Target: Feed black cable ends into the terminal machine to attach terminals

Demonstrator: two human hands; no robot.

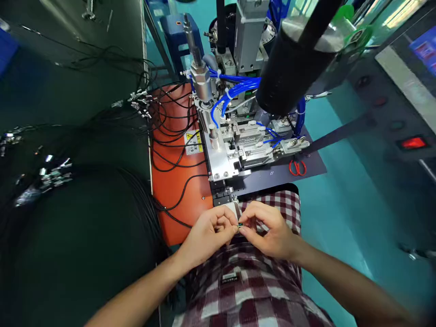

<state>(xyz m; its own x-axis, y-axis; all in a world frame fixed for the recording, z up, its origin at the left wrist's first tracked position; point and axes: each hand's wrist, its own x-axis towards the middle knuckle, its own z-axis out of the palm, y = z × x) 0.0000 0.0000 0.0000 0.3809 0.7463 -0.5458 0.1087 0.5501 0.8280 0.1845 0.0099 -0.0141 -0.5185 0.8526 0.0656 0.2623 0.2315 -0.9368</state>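
1. the left grip is closed, thumb and forefinger pinching a small dark part from its left end.
2. the right grip is closed on the same part from the other end; the fingertips of both grips meet around it, so little of it shows.
3. the part is held over a checked shirt, just short of the near edge of the dark surface.
4. just beyond the grips stands a metal fixture with blue hoses.
5. beyond and left of the left grip lies an orange mat crossed by black cables.
6. red scissors lie beyond the right grip, well apart from it.
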